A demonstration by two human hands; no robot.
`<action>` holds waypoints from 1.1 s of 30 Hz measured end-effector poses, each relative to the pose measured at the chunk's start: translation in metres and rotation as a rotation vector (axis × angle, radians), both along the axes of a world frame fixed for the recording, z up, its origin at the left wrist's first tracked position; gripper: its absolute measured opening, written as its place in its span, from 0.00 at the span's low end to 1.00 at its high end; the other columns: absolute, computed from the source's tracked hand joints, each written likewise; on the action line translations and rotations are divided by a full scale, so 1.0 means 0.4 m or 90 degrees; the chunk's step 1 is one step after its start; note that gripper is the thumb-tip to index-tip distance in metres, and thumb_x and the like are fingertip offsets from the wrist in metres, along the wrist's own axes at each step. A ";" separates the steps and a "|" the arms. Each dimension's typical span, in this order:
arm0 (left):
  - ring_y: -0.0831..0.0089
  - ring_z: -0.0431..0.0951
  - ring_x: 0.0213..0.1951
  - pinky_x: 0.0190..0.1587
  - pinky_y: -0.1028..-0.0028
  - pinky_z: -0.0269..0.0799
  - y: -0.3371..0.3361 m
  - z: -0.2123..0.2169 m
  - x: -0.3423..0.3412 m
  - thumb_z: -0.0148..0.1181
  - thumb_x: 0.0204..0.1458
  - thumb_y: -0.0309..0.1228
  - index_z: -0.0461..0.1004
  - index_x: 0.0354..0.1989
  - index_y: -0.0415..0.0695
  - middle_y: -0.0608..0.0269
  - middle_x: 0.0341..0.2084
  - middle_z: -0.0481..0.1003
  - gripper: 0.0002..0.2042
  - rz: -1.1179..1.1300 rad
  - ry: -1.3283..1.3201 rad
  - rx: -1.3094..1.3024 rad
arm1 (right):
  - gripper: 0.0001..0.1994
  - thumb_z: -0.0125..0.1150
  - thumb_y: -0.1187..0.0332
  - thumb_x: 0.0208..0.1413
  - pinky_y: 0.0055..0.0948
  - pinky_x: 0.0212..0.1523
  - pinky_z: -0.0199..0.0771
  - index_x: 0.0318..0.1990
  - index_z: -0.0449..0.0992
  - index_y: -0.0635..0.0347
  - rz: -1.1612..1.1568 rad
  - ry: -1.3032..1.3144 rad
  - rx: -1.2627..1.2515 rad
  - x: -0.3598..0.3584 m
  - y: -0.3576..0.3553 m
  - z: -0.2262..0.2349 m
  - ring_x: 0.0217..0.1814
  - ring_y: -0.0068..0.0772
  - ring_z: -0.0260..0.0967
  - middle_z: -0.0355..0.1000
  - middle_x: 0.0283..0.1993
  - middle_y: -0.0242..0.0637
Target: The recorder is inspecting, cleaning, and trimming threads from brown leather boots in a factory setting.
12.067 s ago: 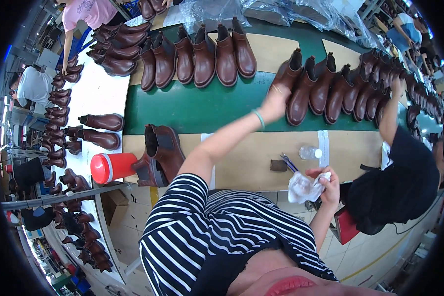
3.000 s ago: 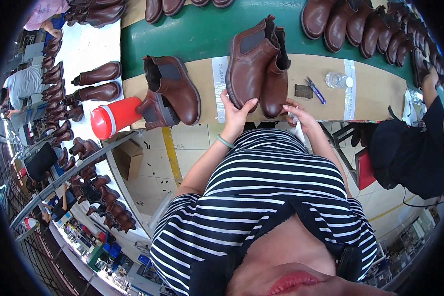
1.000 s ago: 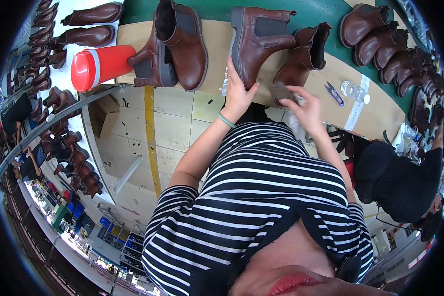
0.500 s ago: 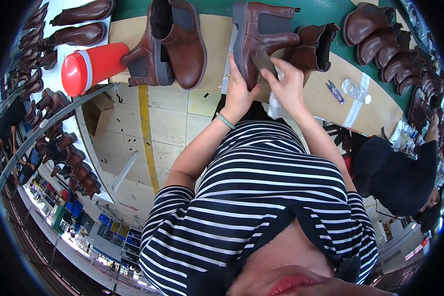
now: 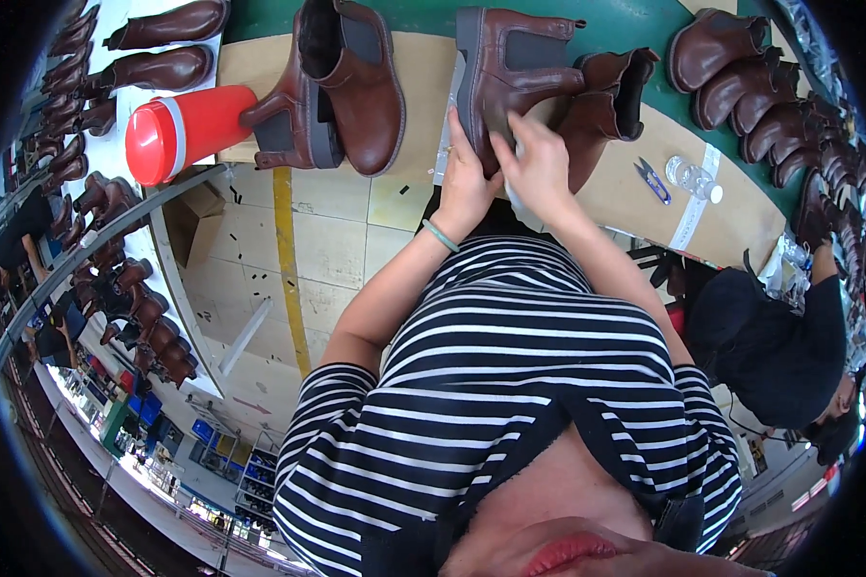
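A brown ankle boot (image 5: pixel 534 96) with a grey elastic side panel lies on its side in front of me, toe toward me. My left hand (image 5: pixel 464 188), with a green bangle at the wrist, grips its toe end along the sole. My right hand (image 5: pixel 541 171) is closed on a flat grey-brown pad (image 5: pixel 497 119), pressed against the boot's upper. The pad is blurred and partly hidden by the fingers, so its kind is unclear. Another brown boot (image 5: pixel 587 139) lies just to the right, partly behind my right hand.
Left of my hands rest two more brown boots (image 5: pixel 368 120) beside a red bottle (image 5: pixel 207 125). Thread snips (image 5: pixel 653 180) and a clear bottle (image 5: pixel 693 179) lie on the cardboard (image 5: pixel 741 207) at right. Rows of boots (image 5: pixel 717 53) stand beyond; a person in black (image 5: pixel 770 332) sits at right.
My right hand has moved slightly left and toward the boot's sole, bringing the pad lower against the upper. The left hand keeps its hold; the boot has barely shifted.
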State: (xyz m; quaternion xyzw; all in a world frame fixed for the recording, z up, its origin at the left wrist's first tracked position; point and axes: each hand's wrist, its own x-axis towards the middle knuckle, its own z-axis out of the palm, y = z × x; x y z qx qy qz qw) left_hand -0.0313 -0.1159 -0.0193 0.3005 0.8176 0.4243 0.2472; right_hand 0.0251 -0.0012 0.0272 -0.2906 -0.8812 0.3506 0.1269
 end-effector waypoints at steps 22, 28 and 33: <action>0.41 0.72 0.48 0.47 0.59 0.72 -0.006 0.010 -0.002 0.68 0.39 0.27 0.24 0.67 0.36 0.30 0.51 0.64 0.57 0.001 0.008 -0.067 | 0.15 0.60 0.65 0.47 0.44 0.34 0.73 0.41 0.75 0.65 0.075 -0.072 -0.036 0.048 -0.016 0.021 0.34 0.53 0.72 0.73 0.33 0.49; 0.41 0.72 0.48 0.45 0.60 0.72 -0.004 0.036 -0.004 0.69 0.38 0.27 0.23 0.67 0.36 0.31 0.49 0.66 0.58 -0.012 -0.034 -0.075 | 0.13 0.61 0.64 0.48 0.42 0.34 0.72 0.37 0.76 0.66 -0.029 0.068 -0.081 -0.042 0.057 0.025 0.35 0.54 0.72 0.73 0.32 0.51; 0.42 0.72 0.48 0.45 0.60 0.73 -0.010 0.016 -0.002 0.69 0.39 0.28 0.24 0.67 0.35 0.31 0.49 0.66 0.57 -0.007 -0.003 -0.097 | 0.14 0.62 0.65 0.46 0.45 0.36 0.73 0.37 0.76 0.65 0.058 -0.087 -0.083 0.065 -0.016 0.014 0.35 0.54 0.72 0.73 0.32 0.49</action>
